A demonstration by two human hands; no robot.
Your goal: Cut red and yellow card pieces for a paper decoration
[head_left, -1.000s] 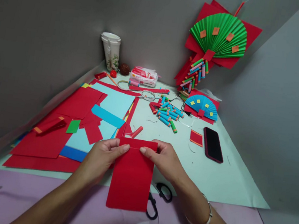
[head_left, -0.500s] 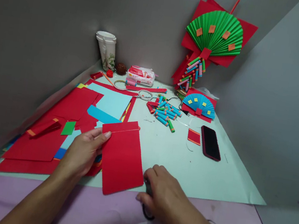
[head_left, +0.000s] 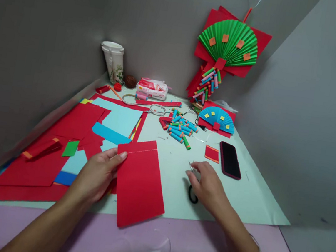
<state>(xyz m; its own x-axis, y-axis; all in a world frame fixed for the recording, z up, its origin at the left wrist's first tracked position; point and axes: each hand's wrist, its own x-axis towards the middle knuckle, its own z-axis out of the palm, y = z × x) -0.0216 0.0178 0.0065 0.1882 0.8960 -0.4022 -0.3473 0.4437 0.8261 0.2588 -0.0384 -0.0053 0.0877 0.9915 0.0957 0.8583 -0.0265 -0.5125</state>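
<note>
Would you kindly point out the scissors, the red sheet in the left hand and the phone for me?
Scissors [head_left: 190, 193]: head view, on the black handle loop.
Red sheet [head_left: 140, 186]: head view, on the middle of its face.
Phone [head_left: 230, 160]: head view, on the middle of its dark screen.

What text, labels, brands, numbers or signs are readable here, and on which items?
None can be read with certainty.
Pink-and-white packet: carries print, too small and blurred to read.
White cup: plant design, no legible words.
Phone: dark screen, no text visible.
Red sheet in the left hand: no lettering visible.
Scissors in the right hand: no legible marking.
</note>
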